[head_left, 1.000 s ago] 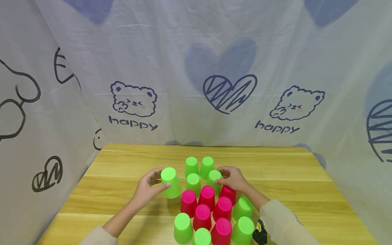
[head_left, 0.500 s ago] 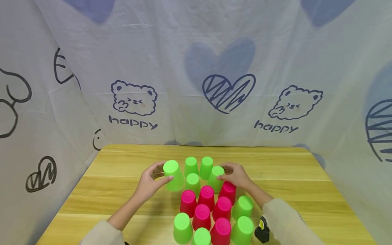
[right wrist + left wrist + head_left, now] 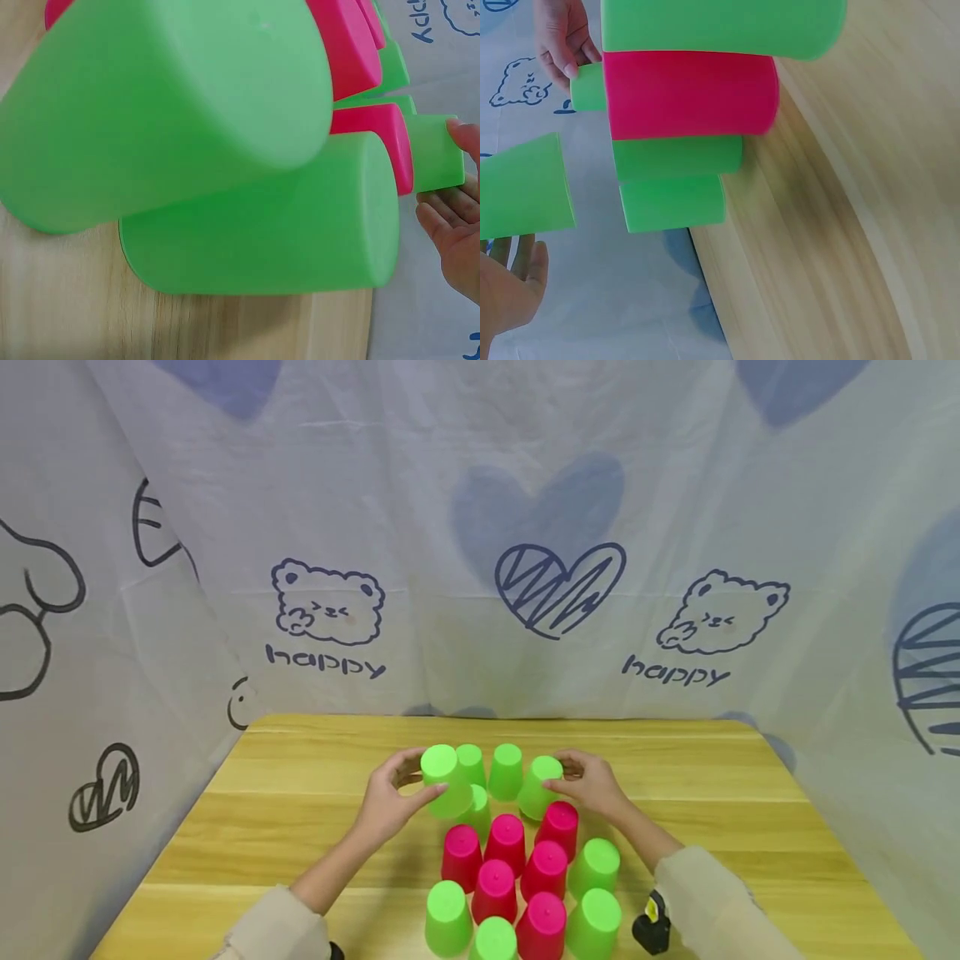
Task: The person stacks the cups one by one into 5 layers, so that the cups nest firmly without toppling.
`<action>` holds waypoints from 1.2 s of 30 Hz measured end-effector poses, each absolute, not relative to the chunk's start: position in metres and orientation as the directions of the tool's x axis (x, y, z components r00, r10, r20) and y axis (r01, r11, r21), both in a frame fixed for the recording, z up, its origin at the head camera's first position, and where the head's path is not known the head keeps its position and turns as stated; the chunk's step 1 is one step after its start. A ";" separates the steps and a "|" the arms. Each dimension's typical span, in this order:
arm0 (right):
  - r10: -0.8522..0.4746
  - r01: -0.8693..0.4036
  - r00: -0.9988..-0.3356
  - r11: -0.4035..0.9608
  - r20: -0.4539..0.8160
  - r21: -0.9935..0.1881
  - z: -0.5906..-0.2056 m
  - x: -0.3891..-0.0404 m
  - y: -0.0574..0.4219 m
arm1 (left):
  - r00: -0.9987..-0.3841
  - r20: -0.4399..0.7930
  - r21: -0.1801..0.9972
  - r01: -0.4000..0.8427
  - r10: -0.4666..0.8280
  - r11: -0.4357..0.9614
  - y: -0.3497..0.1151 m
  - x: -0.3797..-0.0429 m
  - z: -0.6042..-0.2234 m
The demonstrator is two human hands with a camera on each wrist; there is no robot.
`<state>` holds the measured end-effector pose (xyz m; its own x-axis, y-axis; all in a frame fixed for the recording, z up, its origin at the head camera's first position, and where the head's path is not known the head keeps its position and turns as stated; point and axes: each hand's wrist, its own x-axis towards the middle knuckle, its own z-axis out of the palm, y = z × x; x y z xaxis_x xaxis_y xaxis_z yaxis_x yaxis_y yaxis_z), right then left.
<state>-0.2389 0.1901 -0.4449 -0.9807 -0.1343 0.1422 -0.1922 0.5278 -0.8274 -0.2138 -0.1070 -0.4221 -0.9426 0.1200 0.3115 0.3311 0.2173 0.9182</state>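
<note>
My left hand (image 3: 390, 800) grips a green plastic cup (image 3: 447, 787), upside down and lifted clear of the table. It overlaps a back-row green cup (image 3: 472, 760) and the green cup (image 3: 477, 814) in front of that. The left wrist view shows air below the lifted cup (image 3: 525, 187). My right hand (image 3: 594, 787) holds another inverted green cup (image 3: 540, 789), tilted slightly, between thumb and fingers. That cup is just right of a second back-row green cup (image 3: 506, 772) and behind a red cup (image 3: 558, 831).
Several upside-down red cups (image 3: 495, 892) stand grouped in the middle of the wooden table (image 3: 300, 777). Green cups flank them, at front left (image 3: 448, 918) and at right (image 3: 594, 925). A printed white cloth (image 3: 450, 677) hangs behind the table's far edge.
My left hand has carried its green cup right and farther back, up to the back row. My right hand has drawn its green cup to the right and away from the neighbouring cups.
</note>
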 end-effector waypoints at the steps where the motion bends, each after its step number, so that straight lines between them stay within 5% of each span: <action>1: -0.129 -0.189 -0.981 0.531 0.142 -0.826 -0.444 -0.239 0.191 | -0.940 0.320 0.917 0.338 0.114 0.213 -0.105 -0.214 -0.422; 36: 0.007 -0.100 -0.992 0.582 0.128 -0.807 -0.446 -0.217 0.244 | -0.937 0.315 0.937 0.332 0.150 0.111 -0.042 -0.256 -0.407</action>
<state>-0.2172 0.2444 -0.4456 -0.9917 0.0072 0.1282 -0.1001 0.5819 -0.8070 -0.2562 -0.0420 -0.4069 -0.9373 0.1501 0.3147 0.3322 0.1111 0.9366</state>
